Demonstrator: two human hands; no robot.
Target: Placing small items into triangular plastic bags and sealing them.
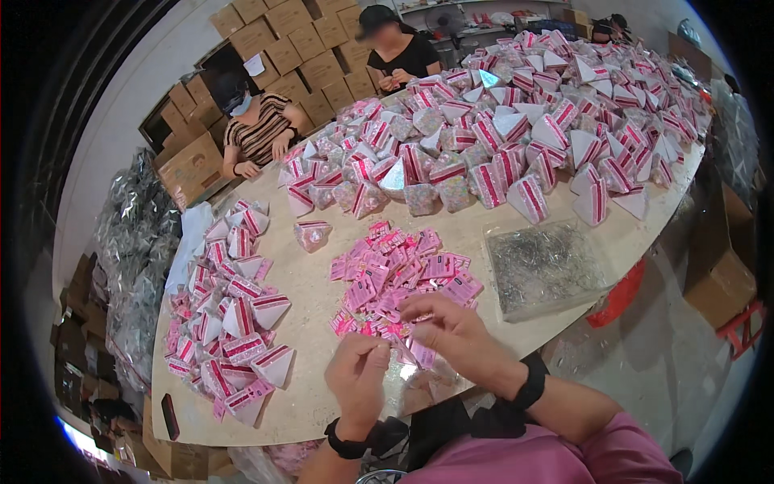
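My left hand [357, 381] is raised over the table's near edge, thumb and fingers pinched together. Whatever is between them is too small to make out. Close by on the right, my right hand [455, 335] has its fingers bent toward the thumb, and I cannot make out anything in the grip. Just beyond both hands lies a heap of pink printed tags [387, 270]. Below and between the hands, at the table edge, rests a clear, shiny wedge-shaped package [426, 389], partly hidden by my right wrist.
A clear box of thin metal pieces [548, 270] stands at right. Wedge-shaped pink-and-white packages [516, 137] cover the far table; more packages [238, 315] with tags lie at left. One package [313, 235] sits alone. Two people [258, 121] work across the table, before stacked cartons [306, 48].
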